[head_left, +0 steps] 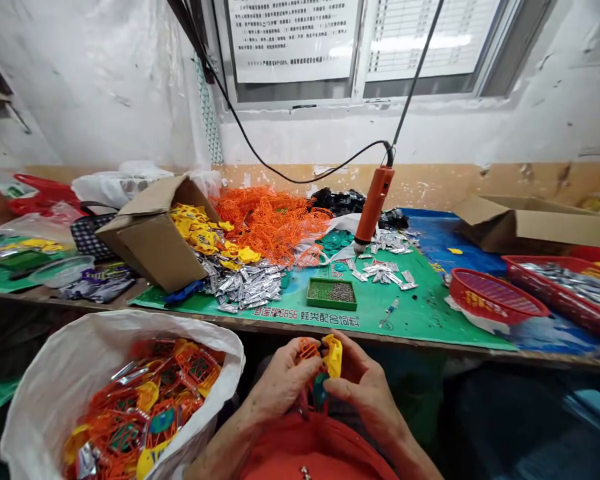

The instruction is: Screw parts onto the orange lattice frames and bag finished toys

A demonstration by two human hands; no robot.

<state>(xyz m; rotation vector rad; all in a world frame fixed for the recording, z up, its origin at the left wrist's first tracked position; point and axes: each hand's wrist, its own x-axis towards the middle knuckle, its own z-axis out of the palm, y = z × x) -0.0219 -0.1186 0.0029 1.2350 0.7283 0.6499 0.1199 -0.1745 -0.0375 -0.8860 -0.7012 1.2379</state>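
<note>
Above my lap, my left hand (289,375) is closed on an orange plastic lattice frame (309,349). My right hand (366,381) pinches a yellow plastic piece (334,357) against that frame's right side. Between the two hands a green plastic part (321,389) shows below the yellow piece. Fingers cover much of these parts, so how they join cannot be made out. To the left of my hands stands a white sack (35,393) holding similar orange, yellow, green and silver assemblies.
An orange electric screwdriver (375,207) hangs from a cable over the green-covered table (430,313). Below it lies a green tray (331,303) of small screws. Behind are silver parts (250,283), orange frames (270,220) and a tipped cardboard box (150,233). Red baskets (500,297) stand right.
</note>
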